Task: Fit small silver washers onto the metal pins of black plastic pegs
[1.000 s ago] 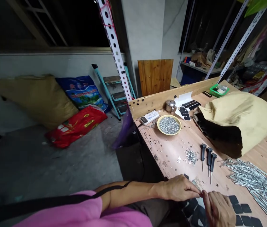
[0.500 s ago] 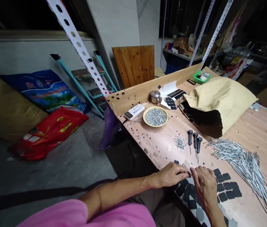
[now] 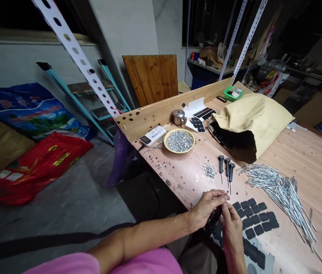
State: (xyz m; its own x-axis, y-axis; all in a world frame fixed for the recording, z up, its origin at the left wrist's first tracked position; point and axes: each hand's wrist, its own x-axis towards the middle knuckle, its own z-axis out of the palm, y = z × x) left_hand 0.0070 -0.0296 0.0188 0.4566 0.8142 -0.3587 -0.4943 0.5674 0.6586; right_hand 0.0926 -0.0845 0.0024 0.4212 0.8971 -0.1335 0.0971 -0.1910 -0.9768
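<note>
My left hand [image 3: 208, 207] is closed in a pinch at the table's near edge, with a small metal tip [image 3: 227, 193] showing at its fingertips. My right hand [image 3: 232, 226] is closed just below, thumb and fingers meeting the left fingertips; what it grips is mostly hidden. Something dark [image 3: 214, 220] shows under my left palm, too covered to name. Square black pads [image 3: 254, 219] lie in rows on the table beside my right hand. Beyond my hands are three black-handled tools with thin metal shafts [image 3: 227, 171] and a little heap of small metal nuts [image 3: 209, 172].
Long metal rods [image 3: 286, 198] lie piled to the right. A yellow bowl of small metal parts [image 3: 179, 151], a digital scale [image 3: 153, 136], a lidded metal cup [image 3: 178, 117] and an open paper sack [image 3: 259, 118] stand farther back. A perforated upright [image 3: 78, 57] rises at the table's left corner.
My hands have come closer together, and the small metal tip now points up from the left fingertips. More black pads show beside my right hand. The view has turned slightly right.
</note>
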